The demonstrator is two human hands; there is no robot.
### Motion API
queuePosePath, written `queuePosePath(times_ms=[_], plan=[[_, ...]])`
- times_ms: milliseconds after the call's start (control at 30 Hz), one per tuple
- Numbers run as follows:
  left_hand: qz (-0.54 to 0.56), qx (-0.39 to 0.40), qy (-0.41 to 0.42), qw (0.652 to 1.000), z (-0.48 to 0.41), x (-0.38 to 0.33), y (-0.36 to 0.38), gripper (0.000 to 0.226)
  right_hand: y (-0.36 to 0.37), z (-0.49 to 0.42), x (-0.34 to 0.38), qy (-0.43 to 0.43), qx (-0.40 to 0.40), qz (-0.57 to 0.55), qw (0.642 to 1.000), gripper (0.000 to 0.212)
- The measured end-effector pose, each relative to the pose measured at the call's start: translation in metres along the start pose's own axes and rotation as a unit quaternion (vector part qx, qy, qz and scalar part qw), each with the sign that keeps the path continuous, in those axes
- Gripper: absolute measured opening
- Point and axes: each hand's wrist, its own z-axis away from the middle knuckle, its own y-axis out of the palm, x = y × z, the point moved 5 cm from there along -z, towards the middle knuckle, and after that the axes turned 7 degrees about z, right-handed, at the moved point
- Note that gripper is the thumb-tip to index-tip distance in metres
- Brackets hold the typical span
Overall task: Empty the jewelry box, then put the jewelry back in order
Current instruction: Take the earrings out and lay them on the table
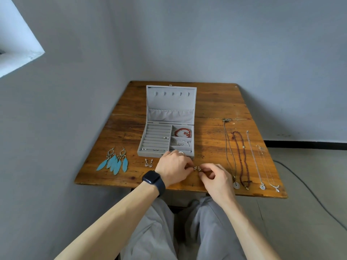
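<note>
Soft, even daylight is coming from the window (15, 38) at far left, which is blowing out white. The table (212, 102) is showing a mild sheen. Wide-angle distortion is bending its edges; shadows are falling faint.

Bare surface (208, 139) right of the jewelry box (148, 154), up to the necklaces (244, 158) laid in rows. Blocked behind by the raised lid (170, 102). Hemmed left by feather earrings (114, 160); small earrings (148, 163) just before the box.

Grey jewelry box (170, 107), turquoise feather earrings (114, 161)
</note>
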Motion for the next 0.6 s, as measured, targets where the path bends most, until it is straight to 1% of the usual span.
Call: queuePosePath(times_ms=[100,233,367,433,500,600], plan=[[0.010,-0.025,-0.007,1.000,0.003,0.010,-0.015,0.028,-0.005,-0.001,0.003,0.000,0.004,-0.022,1.000,0.023],[0.039,-0.077,-0.040,0.995,0.005,0.040,-0.042,0.024,-0.017,-0.011,0.022,-0.046,-0.016,-0.025,0.998,0.021],[0.043,-0.101,-0.096,0.989,0.002,0.078,-0.063,0.025,-0.023,-0.032,0.053,-0.101,-0.020,-0.033,0.994,0.020],[0.041,-0.105,-0.126,0.986,-0.001,0.097,-0.068,0.025,-0.021,-0.045,0.068,-0.117,-0.013,-0.029,0.993,0.021],[0.036,-0.091,-0.148,0.984,-0.007,0.112,-0.068,0.026,-0.015,-0.061,0.082,-0.130,-0.005,-0.009,0.991,0.021],[0.036,-0.078,-0.153,0.985,-0.018,0.121,-0.062,0.028,0.004,-0.086,0.098,-0.149,0.024,0.016,0.988,0.024]])
